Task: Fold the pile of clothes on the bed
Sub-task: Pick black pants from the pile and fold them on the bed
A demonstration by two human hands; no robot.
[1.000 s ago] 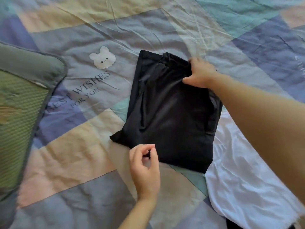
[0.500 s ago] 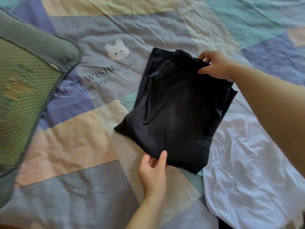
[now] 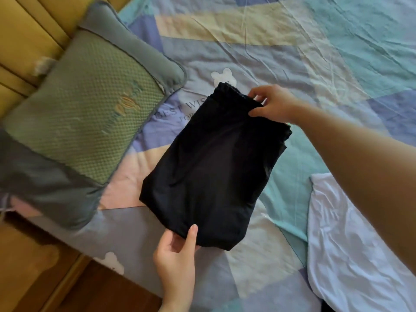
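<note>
Both hands pinching folded black garment (image 3: 213,172), left hand (image 3: 175,260), right hand (image 3: 273,104), fingertips hidden beneath

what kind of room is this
Most likely a bedroom: a patchwork bedsheet covers a bed, a green pillow lies against a padded headboard, and clothes are being folded on it.

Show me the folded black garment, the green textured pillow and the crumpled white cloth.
folded black garment (image 3: 213,176): head view, middle of its top layer.
green textured pillow (image 3: 90,104): head view, centre of its mesh face.
crumpled white cloth (image 3: 351,244): head view, its wrinkled middle.
</note>
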